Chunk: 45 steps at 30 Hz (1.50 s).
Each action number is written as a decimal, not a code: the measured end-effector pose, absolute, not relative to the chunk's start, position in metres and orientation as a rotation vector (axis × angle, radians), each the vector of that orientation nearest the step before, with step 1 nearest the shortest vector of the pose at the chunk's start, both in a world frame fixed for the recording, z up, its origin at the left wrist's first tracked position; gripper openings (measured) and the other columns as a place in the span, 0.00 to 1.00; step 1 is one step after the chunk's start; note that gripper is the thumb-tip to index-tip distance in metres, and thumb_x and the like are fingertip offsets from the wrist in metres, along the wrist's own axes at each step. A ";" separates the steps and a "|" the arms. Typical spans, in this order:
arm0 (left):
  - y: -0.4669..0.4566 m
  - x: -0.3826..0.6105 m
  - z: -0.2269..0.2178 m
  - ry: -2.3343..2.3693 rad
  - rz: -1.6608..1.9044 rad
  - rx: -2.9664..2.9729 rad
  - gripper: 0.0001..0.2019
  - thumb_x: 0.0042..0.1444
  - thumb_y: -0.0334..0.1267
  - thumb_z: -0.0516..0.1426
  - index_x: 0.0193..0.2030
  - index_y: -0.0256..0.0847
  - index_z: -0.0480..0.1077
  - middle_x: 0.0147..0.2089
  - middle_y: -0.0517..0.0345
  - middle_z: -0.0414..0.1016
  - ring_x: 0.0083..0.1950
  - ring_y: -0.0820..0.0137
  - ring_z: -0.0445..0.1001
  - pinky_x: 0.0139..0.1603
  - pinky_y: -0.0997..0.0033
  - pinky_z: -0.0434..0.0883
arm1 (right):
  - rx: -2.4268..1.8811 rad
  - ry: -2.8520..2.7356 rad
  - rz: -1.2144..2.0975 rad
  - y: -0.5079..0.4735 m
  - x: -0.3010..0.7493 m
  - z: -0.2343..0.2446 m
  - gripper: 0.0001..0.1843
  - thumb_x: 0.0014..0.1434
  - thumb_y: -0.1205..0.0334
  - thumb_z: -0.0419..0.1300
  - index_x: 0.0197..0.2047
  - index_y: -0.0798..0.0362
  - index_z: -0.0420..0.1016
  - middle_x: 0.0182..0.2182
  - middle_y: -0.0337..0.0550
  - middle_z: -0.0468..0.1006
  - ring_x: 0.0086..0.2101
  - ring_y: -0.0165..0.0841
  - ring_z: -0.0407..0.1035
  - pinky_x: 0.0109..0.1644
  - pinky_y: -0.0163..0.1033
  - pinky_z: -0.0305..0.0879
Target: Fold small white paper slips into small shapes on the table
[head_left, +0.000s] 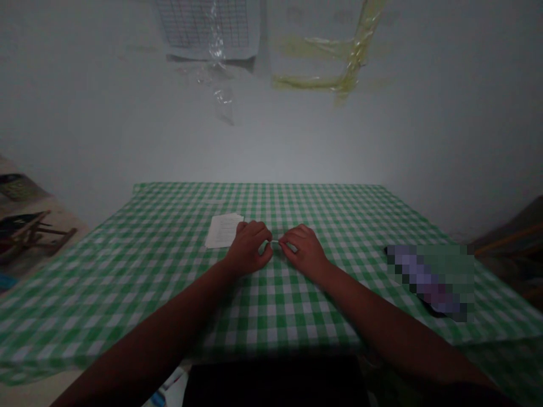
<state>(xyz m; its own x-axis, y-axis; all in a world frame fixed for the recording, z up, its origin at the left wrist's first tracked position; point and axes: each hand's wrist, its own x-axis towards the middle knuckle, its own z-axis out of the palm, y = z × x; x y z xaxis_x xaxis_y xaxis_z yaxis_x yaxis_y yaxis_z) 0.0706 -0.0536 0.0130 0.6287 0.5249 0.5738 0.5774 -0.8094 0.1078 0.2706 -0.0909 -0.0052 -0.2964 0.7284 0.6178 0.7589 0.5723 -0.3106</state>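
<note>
Over the middle of the table, my left hand point(253, 247) and my right hand point(304, 249) face each other with thumb and fingers pinched. A small thin white piece point(275, 242) stretches across the narrow gap, one end in each pinch. Its kind is too small to make out; most of it is hidden by my fingertips. Just beyond and left of my left hand lies a small stack of printed white paper sheets point(219, 230), partly covered by that hand.
A green and white checked cloth point(271, 316) covers the table, which meets a white wall point(271, 141). On the right lies a blurred-out dark-edged object point(428, 282). A printed grid sheet point(207, 28) and yellowish tape point(314, 83) are on the wall. Wooden furniture point(38, 232) stands at the left.
</note>
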 end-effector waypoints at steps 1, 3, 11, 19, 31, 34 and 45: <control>-0.054 0.073 0.012 -0.926 -0.910 -2.760 0.04 0.52 0.32 0.54 0.36 0.42 0.66 0.38 0.56 0.72 0.44 0.63 0.68 0.47 0.58 0.57 | -1.182 -2.071 -0.053 -0.092 0.269 -0.005 0.07 0.65 0.62 0.57 0.36 0.49 0.76 0.36 0.42 0.80 0.39 0.38 0.68 0.48 0.46 0.61; -0.056 0.076 0.010 -0.907 -0.865 -2.758 0.02 0.53 0.33 0.54 0.34 0.42 0.66 0.37 0.56 0.72 0.43 0.63 0.68 0.46 0.58 0.57 | -1.173 -2.089 -0.063 -0.093 0.265 -0.005 0.08 0.65 0.62 0.57 0.34 0.49 0.76 0.35 0.42 0.80 0.38 0.38 0.68 0.47 0.46 0.61; -0.053 0.078 0.010 -0.943 -0.775 -2.677 0.01 0.52 0.33 0.54 0.31 0.42 0.65 0.35 0.56 0.70 0.41 0.63 0.66 0.44 0.57 0.57 | -1.142 -2.065 -0.031 -0.095 0.264 -0.003 0.10 0.66 0.63 0.55 0.34 0.50 0.75 0.34 0.43 0.80 0.39 0.38 0.68 0.47 0.46 0.61; -0.039 0.062 0.011 -1.061 -0.849 -2.625 0.03 0.50 0.32 0.54 0.30 0.42 0.63 0.34 0.56 0.70 0.40 0.64 0.67 0.45 0.58 0.57 | -1.149 -1.948 -0.002 -0.087 0.277 -0.009 0.07 0.65 0.62 0.58 0.36 0.48 0.76 0.35 0.42 0.80 0.39 0.38 0.70 0.48 0.47 0.63; -0.043 0.071 0.006 -0.767 -0.828 -2.848 0.07 0.63 0.37 0.52 0.38 0.42 0.71 0.40 0.55 0.75 0.44 0.66 0.69 0.49 0.61 0.59 | -1.149 -1.947 -0.008 -0.091 0.272 -0.004 0.05 0.62 0.63 0.59 0.38 0.48 0.77 0.36 0.42 0.81 0.40 0.39 0.71 0.48 0.47 0.63; -0.043 0.073 0.004 -0.731 -0.817 -2.816 0.07 0.63 0.36 0.53 0.36 0.41 0.70 0.39 0.55 0.74 0.43 0.66 0.69 0.47 0.61 0.59 | -1.190 -1.951 -0.057 -0.094 0.268 -0.002 0.06 0.60 0.65 0.59 0.40 0.48 0.76 0.38 0.43 0.81 0.42 0.40 0.69 0.49 0.48 0.61; -0.044 0.078 0.002 -0.607 -0.991 -2.757 0.04 0.61 0.33 0.55 0.34 0.40 0.70 0.36 0.56 0.73 0.40 0.66 0.68 0.45 0.62 0.61 | -1.311 -1.993 -0.246 -0.089 0.269 -0.006 0.02 0.56 0.66 0.58 0.32 0.52 0.71 0.32 0.42 0.77 0.39 0.39 0.67 0.46 0.46 0.57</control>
